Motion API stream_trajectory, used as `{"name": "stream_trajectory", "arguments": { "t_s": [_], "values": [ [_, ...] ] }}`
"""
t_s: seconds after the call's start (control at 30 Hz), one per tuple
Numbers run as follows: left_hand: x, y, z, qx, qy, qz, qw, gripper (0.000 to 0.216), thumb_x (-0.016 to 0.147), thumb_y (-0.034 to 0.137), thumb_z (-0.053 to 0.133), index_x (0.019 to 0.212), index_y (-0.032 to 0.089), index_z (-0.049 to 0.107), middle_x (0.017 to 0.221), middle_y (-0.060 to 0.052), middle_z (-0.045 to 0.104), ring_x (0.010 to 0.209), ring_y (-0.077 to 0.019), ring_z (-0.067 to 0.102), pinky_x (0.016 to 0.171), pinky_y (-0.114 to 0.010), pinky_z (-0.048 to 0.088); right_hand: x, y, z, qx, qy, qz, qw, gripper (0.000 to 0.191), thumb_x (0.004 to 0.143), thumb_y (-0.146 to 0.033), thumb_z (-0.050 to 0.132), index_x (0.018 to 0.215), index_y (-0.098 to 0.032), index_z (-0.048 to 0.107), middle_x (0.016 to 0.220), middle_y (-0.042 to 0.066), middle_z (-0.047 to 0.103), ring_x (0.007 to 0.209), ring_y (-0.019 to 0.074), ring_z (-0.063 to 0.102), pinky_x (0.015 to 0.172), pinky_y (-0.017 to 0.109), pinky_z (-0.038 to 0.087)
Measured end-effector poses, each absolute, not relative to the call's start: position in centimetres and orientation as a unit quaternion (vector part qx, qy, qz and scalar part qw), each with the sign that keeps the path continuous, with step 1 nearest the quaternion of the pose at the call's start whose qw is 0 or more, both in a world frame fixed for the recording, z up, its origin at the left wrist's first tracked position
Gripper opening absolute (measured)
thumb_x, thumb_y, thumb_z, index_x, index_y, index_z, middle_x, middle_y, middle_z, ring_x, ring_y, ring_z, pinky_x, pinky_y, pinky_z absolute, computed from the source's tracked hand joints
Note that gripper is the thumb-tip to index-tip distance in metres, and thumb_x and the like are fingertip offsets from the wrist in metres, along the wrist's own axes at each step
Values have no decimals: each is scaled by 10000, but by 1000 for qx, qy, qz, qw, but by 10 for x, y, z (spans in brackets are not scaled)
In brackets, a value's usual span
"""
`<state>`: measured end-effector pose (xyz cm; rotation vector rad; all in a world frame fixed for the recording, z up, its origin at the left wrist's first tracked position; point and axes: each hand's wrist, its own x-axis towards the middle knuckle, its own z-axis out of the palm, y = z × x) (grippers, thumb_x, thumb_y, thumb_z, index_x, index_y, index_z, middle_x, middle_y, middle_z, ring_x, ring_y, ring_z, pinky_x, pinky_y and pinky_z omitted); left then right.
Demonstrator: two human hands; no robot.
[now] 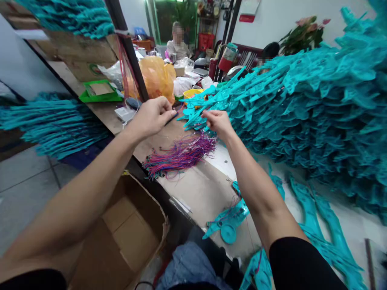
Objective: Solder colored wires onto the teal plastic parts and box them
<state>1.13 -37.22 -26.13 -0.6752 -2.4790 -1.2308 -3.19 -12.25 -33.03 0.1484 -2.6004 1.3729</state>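
Observation:
My left hand (152, 116) is stretched out over the workbench (199, 189), fingers pinched on a thin dark piece I cannot make out. My right hand (218, 123) is closed in a pinch at the near tip of a huge heap of teal plastic parts (302, 112); what it holds is too small to name. A bundle of pink, purple and blue wires (181, 155) lies on the bench just below both hands. Loose teal parts (228, 223) lie near the bench's front edge by my right forearm.
An open cardboard box (130, 237) stands on the floor at lower left. More teal parts (51, 125) are stacked at left. An orange plastic bag (157, 76), a green tray (98, 92) and small clutter sit farther along the bench. A person (178, 42) sits at the back.

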Motion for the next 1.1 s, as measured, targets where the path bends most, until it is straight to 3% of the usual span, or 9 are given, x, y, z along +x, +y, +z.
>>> {"name": "stream_trajectory", "arguments": {
  "t_s": [0.23,0.47,0.7,0.87,1.1],
  "values": [
    [26,-380,-231,-176,-844,-475,178,184,807,154,604,676,186,478,528,53,416,501,-86,358,498,-243,253,-15,-112,-314,66,-790,603,90,315,762,-449,723,741,-149,628,461,-48,535,366,38,327,353,187,222],
    [49,-360,-219,-194,-865,-424,184,231,787,96,608,633,182,459,505,62,393,476,-74,323,470,-244,215,-4,-116,-311,69,-820,564,70,271,768,-406,722,767,-145,651,630,18,675,418,62,459,378,189,294],
    [57,-352,-216,-214,-865,-406,203,184,783,124,611,655,163,486,517,59,404,479,-64,323,492,-231,224,9,-106,-312,36,-841,533,86,204,768,-342,720,793,-142,686,645,27,691,445,87,497,424,206,346],
    [61,-343,-226,-194,-869,-426,160,180,774,138,619,637,157,503,515,41,437,481,-70,349,476,-221,242,12,-103,-318,17,-829,552,89,178,750,-316,730,764,-145,683,636,23,687,466,83,505,422,189,335],
    [52,-345,-255,-176,-759,-627,2,144,749,245,654,741,176,528,494,60,423,385,-57,335,386,-194,219,20,-89,-318,-3,-798,595,95,121,712,-225,741,749,-124,685,649,20,676,446,46,470,430,175,338]
  ]
}}
